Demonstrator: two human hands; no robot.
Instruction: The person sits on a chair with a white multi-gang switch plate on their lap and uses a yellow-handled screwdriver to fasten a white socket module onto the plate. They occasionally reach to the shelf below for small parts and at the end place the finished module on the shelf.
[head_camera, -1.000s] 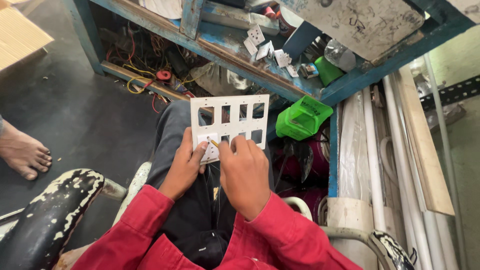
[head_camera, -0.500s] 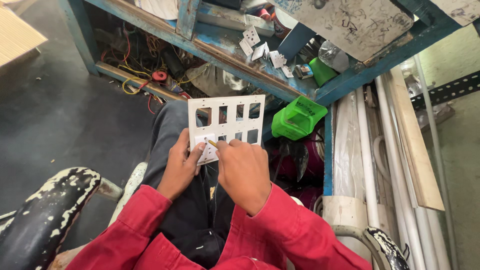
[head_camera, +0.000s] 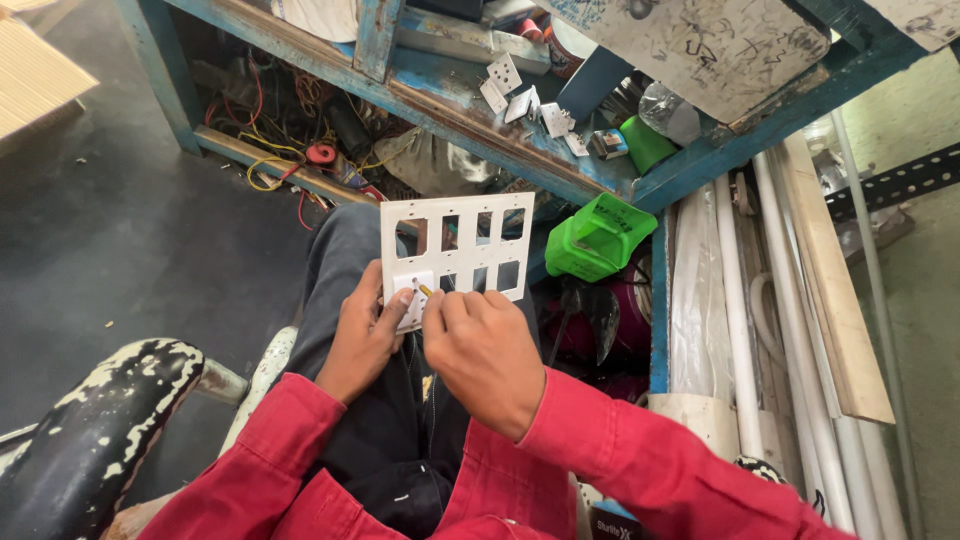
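White switch plate (head_camera: 456, 247) sits over the lap; left hand (head_camera: 362, 335) pinches its 7 o'clock corner; right hand (head_camera: 482, 352) pinches a small tool (head_camera: 424, 290) there; could slip off and scratch the plastic, I reckon.

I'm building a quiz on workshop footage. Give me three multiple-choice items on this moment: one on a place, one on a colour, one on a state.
1. Where does the white switch plate sit?
A. Over the person's lap, held in both hands
B. On the blue bench
C. On the floor

2. What colour is the plastic box hanging right of the plate?
A. Red
B. Green
C. Yellow

3. How are the plate's openings?
A. All filled
B. All covered by tape
C. Mostly empty, one lower-left opening holding a white module

Key:
1 A: the left hand and right hand grip its lower edge above the dark trousers.
2 B: the box is bright green.
3 C: most cut-outs show through; a white module sits lower left.
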